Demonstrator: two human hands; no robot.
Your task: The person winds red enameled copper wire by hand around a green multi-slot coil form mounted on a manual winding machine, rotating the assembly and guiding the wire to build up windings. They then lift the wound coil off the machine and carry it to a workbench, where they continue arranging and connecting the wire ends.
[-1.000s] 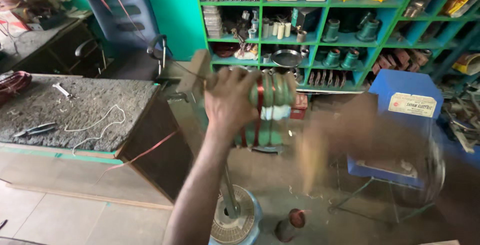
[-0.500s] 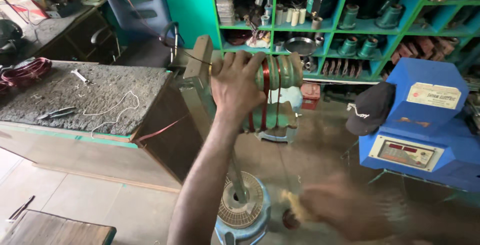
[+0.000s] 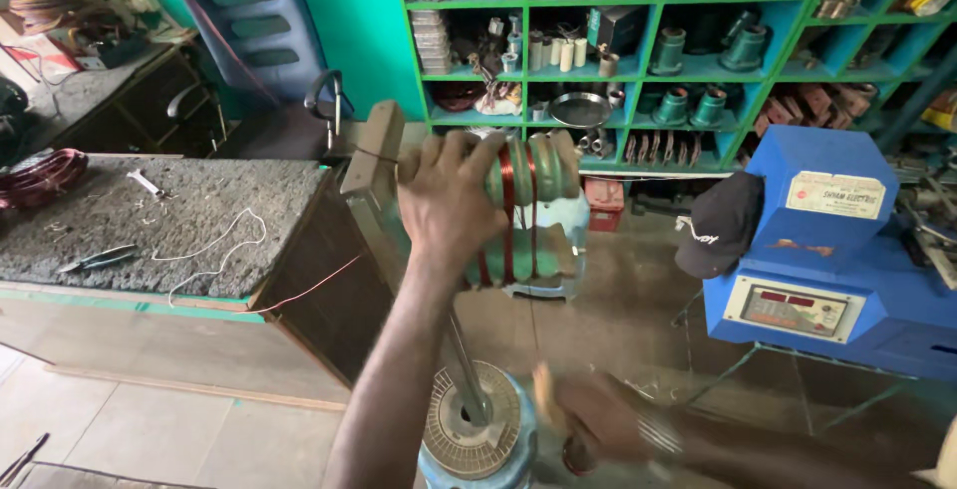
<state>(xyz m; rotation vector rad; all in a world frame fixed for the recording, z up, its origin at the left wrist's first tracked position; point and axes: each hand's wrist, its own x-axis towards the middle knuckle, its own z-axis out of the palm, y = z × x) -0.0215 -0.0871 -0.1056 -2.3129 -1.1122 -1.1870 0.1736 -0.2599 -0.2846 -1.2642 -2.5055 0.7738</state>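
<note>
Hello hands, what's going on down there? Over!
Left hand gripping green stepped winding former with copper wire coils. Right hand blurred, low beside round blue-rimmed metal stator. Nothing blocking.

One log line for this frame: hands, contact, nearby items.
left hand: gripping green former with copper winding | right hand: blurred, low, beside round stator | blue machine at right

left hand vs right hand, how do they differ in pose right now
The left hand is raised, sharp in view, its grip closed around the green coil former wound with copper wire. The right hand is low beside the round stator, blurred, its grip unclear. Both are bare.
</note>
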